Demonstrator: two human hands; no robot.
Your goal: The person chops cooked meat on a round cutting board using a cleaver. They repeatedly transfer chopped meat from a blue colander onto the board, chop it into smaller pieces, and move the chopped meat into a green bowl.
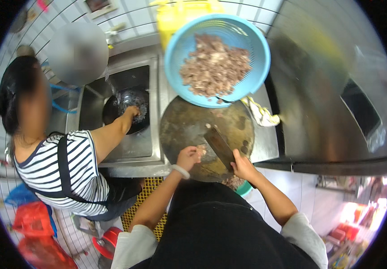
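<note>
On the round chopping board (180, 121), my right hand (244, 167) grips the handle of a cleaver (219, 146). Its broad dark blade points up and to the left across the board. My left hand (190, 158), with a pale bracelet at the wrist, is closed at the board's near left side. A small piece of meat (201, 149) shows at its fingertips, left of the blade. A few pale scraps lie near the blade's tip. Beyond the board stands a blue colander (172, 67) holding a heap of chopped meat (216, 65).
To the left, a co-worker in a striped top reaches into a black wok (117, 107) under running water in the steel sink (155, 103). A cloth (261, 113) lies right of the board, beside a steel cabinet (319, 89). Below the board is a green basin (245, 190) with meat.
</note>
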